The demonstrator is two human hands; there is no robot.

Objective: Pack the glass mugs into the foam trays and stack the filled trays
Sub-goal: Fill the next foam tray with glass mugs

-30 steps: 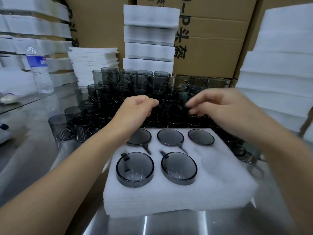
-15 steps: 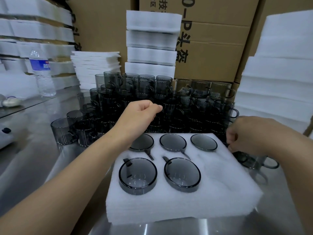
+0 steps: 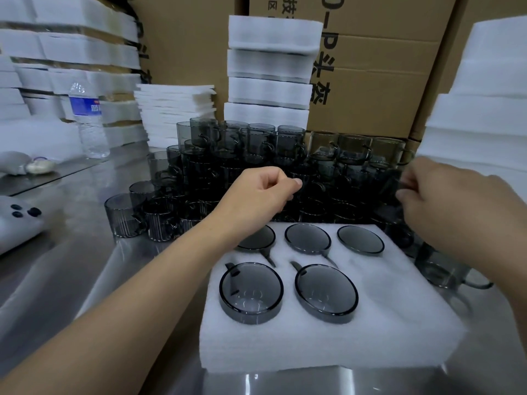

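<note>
Left hand (image 3: 262,192), curled thumb to forefinger, and blurred right hand (image 3: 445,206), neither grip clear enough to tell, hover over loose mugs (image 3: 285,155) just behind the foam tray (image 3: 399,323) seating five glass mugs (image 3: 251,289).

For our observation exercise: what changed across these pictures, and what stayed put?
The right hand swung from the middle out to the right side of the mug pile; whether it grips a mug is unclear. The left hand, foam tray and its five mugs stayed.
</note>
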